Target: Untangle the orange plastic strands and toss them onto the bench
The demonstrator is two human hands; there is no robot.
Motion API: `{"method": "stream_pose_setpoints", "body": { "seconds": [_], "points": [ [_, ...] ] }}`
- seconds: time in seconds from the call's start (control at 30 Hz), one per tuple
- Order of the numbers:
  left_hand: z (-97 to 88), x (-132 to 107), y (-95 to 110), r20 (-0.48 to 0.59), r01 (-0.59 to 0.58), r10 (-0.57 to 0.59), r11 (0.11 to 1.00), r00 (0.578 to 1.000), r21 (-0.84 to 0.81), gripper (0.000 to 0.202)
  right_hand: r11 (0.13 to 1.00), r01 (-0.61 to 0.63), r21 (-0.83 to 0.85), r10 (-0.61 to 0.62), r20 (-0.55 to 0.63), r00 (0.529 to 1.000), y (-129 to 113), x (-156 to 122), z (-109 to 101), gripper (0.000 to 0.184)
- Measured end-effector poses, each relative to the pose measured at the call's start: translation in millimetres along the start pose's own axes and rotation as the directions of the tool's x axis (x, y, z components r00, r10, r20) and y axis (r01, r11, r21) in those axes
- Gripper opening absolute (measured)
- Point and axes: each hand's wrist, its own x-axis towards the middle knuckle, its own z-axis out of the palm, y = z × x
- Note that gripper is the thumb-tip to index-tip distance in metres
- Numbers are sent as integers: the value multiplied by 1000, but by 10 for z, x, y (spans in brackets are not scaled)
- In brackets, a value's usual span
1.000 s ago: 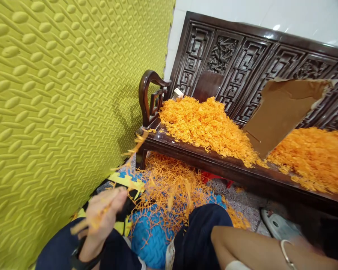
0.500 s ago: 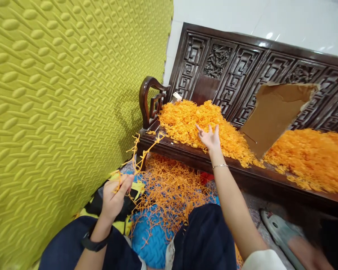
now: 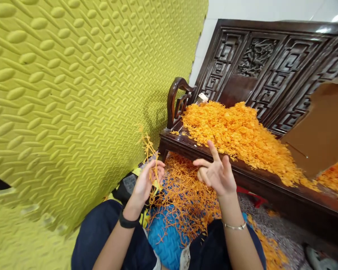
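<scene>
Change: right hand (image 3: 216, 172) is back from the orange pile (image 3: 242, 131) on the counter (image 3: 191, 149), now at 3 o'clock of left hand (image 3: 145, 183) | right grip: spread, looks empty | left grip: pinching orange sprig (image 3: 149, 146), which rises toward 12 o'clock

Head cam, aimed forward and down over the lap. Left hand (image 3: 145, 183) with strands (image 3: 148, 147) and right hand (image 3: 217, 174) sit close, lower centre. Bench (image 3: 242, 176) near, ahead-right. Wall (image 3: 73, 93) fills the left, close.
</scene>
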Motion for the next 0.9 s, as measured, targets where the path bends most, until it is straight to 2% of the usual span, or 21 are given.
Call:
{"method": "stream_pose_setpoints", "body": {
  "seconds": [0.07, 0.17, 0.43, 0.6, 0.77, 0.83, 0.9],
  "points": [
    [5, 10, 6, 39, 33, -28, 989, 999, -147, 27, 998, -65, 10, 64, 104, 993, 82, -106, 114, 60],
    [24, 12, -6, 38, 42, -33, 963, 999, -267, 31, 987, -157, -20, 158, 153, 976, 138, -178, 167, 59],
    [55, -8, -71, 130, 44, -6, 957, 991, -287, 59, 977, -211, -21, 212, 79, 974, 179, -196, 56, 33],
    [4, 17, -114, 261, 142, -32, 899, 965, -415, 69, 980, -195, -28, 196, 25, 980, 177, -216, -64, 31],
    [-7, -14, -164, 418, 228, -29, 872, 908, -433, 67, 981, -168, -96, 162, -74, 984, -17, -229, -118, 29],
    [-18, 19, -269, 515, 262, -31, 885, 857, -384, 62, 981, -112, -157, 91, -134, 987, -202, -329, -99, 26],
    [-56, 116, -470, 583, 313, -109, 913, 805, -262, 57, 968, -13, -251, -36, -191, 981, -418, -575, -76, 26]
  ]
}}
